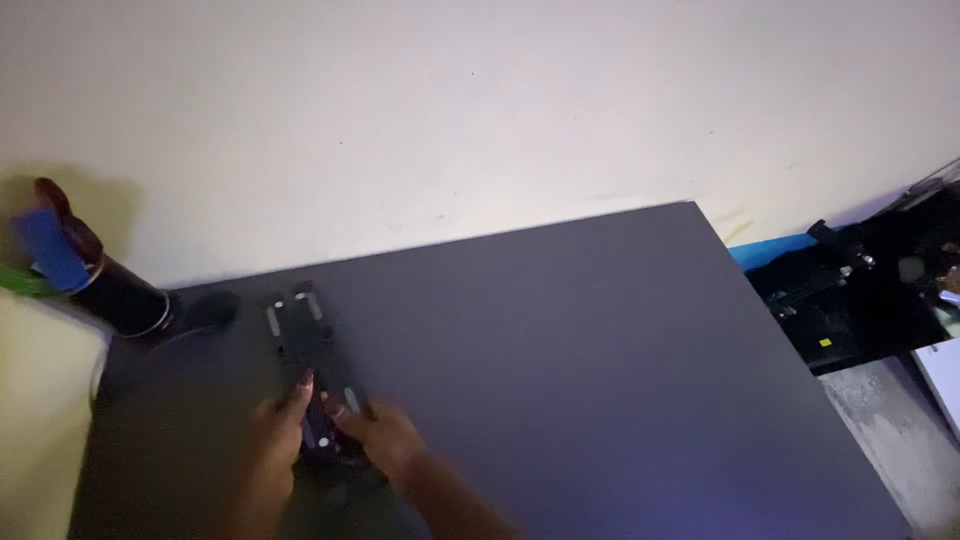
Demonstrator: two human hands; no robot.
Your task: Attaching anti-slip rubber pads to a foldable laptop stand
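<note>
Dark tabletop (600,380) against pale wall (450,110); hands grip black bracket (305,345)

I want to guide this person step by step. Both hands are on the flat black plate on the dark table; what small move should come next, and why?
Probably slide the flat black plate with pale slots toward the middle of the dark grey table. It lies near the left end, beside a dark cylindrical container, and left hand and right hand touch only its near end.

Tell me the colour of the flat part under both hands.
Black flat part, with small pale slots; head view.
</note>
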